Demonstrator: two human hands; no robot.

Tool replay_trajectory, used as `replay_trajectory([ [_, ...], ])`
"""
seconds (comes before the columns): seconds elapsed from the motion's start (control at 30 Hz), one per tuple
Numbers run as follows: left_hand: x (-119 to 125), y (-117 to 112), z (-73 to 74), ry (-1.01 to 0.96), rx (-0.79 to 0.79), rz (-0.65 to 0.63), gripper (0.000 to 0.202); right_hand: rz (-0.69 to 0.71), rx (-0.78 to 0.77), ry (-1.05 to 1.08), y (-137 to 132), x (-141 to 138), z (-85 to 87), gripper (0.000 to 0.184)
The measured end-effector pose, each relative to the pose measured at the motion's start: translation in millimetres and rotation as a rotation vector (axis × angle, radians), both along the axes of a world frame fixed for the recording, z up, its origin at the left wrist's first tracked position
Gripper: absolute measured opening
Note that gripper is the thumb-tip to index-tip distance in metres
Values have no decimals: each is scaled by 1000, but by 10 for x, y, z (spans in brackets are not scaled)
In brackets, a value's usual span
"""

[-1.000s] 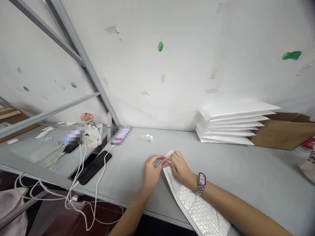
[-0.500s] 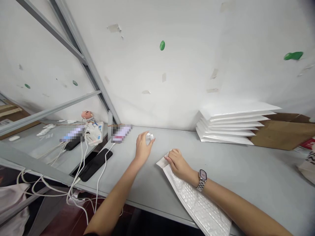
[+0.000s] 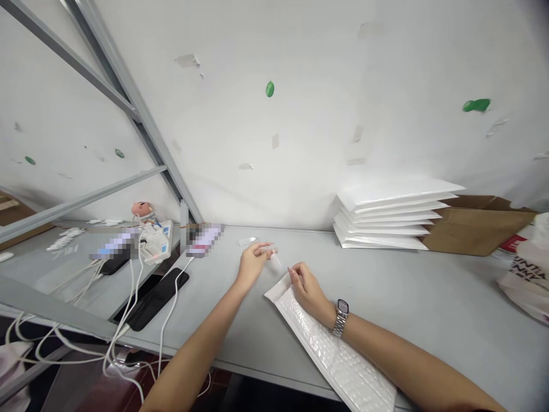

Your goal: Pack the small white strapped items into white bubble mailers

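My left hand is above the table, its fingers pointing right. At its fingertips is a small translucent plastic piece, pinched and blurred, so its kind is unclear. Just behind that hand a short clear strip lies on the tabletop. My right hand, with a watch on its wrist, is curled over the upper end of a white bubble mailer. The mailer lies slanted across the table's front edge, its flap end toward my left hand. The palm side of my right hand is hidden.
A stack of white mailers stands against the wall, beside an open brown cardboard box. A printed bag is at far right. To the left are a black phone, white cables, a power strip and a metal frame post.
My left hand has moved a little toward the mailer, and the clear strip behind it is now uncovered. My right hand stays on the mailer. The view has shifted slightly.
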State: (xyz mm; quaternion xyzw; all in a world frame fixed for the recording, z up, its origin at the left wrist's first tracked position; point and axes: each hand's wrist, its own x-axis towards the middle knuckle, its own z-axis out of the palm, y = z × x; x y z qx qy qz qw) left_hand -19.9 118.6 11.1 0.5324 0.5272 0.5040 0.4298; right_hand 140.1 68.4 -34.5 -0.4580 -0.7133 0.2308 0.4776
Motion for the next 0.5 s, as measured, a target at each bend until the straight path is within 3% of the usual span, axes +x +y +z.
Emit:
replay_trajectory([
  [0.2, 211, -460, -37, -152, -89, -104, 34, -75, 160, 258, -77, -8, 55, 14],
  [0.37, 222, -518, 9, -236, -47, -107, 39, -59, 197, 252, -103, -16, 113, 10],
  [0.5, 262, -529, 4, -188, -20, -103, 24, -30, 226, 194, -109, 3, 98, 9],
])
